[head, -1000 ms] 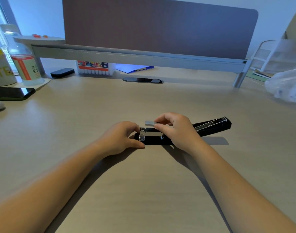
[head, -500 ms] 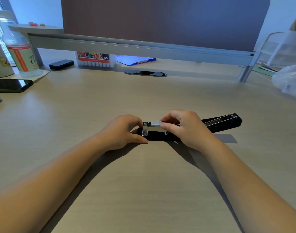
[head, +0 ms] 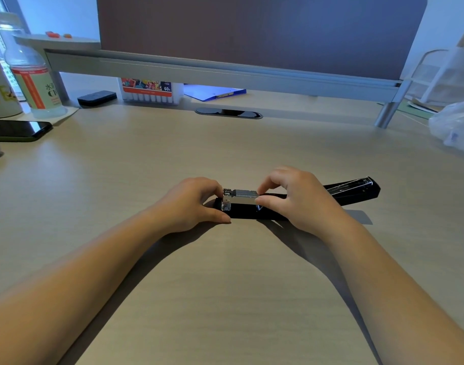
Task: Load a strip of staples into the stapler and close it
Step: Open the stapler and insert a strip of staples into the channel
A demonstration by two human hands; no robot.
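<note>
Over at nine o'clock a dark flat phone [head: 19, 129] lies on the pale wood-grain desk [head: 225, 285], with a clear plastic bottle bearing an orange-and-white label [head: 32, 83] standing behind it at ten o'clock. Moving in toward the centre, the left hand [head: 191, 204] is curled around the near end of the long black stapler [head: 291, 202], thumb flat on the desk against its base and fingers pressed to the metal front. The stapler lies opened out flat, its black top arm [head: 354, 189] stretched away toward three o'clock. In the middle sits the silver metal magazine [head: 238, 197], and a strip of staples seems to lie in its channel, though the glare makes that hard to call. The right hand [head: 296, 201] pinches the magazine's right end between thumb and forefinger, the other fingers raised and loosely curled. Far out at two o'clock, a crumpled white plastic bag [head: 454, 125].
</note>
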